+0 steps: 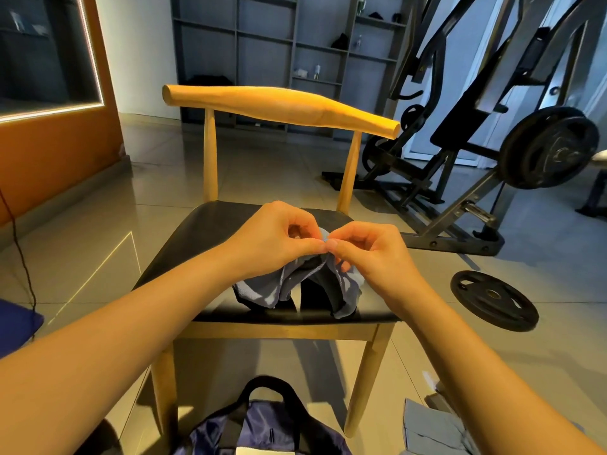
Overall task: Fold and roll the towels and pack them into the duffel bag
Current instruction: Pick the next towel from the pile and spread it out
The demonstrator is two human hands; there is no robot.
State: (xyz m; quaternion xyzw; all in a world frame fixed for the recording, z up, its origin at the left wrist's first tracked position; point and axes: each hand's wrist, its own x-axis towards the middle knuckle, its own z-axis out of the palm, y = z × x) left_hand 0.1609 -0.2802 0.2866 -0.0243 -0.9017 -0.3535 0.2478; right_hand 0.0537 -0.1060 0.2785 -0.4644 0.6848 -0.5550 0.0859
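currently, at the far left, a dark cable (19, 244) hangs along the orange wall (65, 152), well to the left of the fingers.

left hand (272, 239): thumb and forefinger are closed in a narrow pinch on the top edge of the grey-blue towel (282, 287). the other fingers are curled in just beyond the pinch.

towel: bunched. it hangs from the pinch point down to the black seat (203, 234) of the wooden chair (279, 105). it spreads to both sides beneath the fingers, and its lower folds rest on the seat close to the front edge. the chair's backrest stands beyond the fingers.

duffel bag (259, 428): navy, on the floor in front of the chair, directly below the fingers and well apart from them. its black handle (266, 384) stands upright. whether the bag is open cannot be told.

right hand (371, 254): thumb and forefinger pinch the same towel edge. the two thumb tips touch at the centre. the other fingers are curled under, against the cloth.

a second grey cloth (430, 428) lies on the floor, below and to the right of the fingers.

a black weight plate (494, 300) lies flat on the tiles to the right of the right-hand fingers, apart from the chair.

a black gym machine (460, 126) stands beyond and to the right of the fingers, with a loaded plate (548, 147) on its right side.
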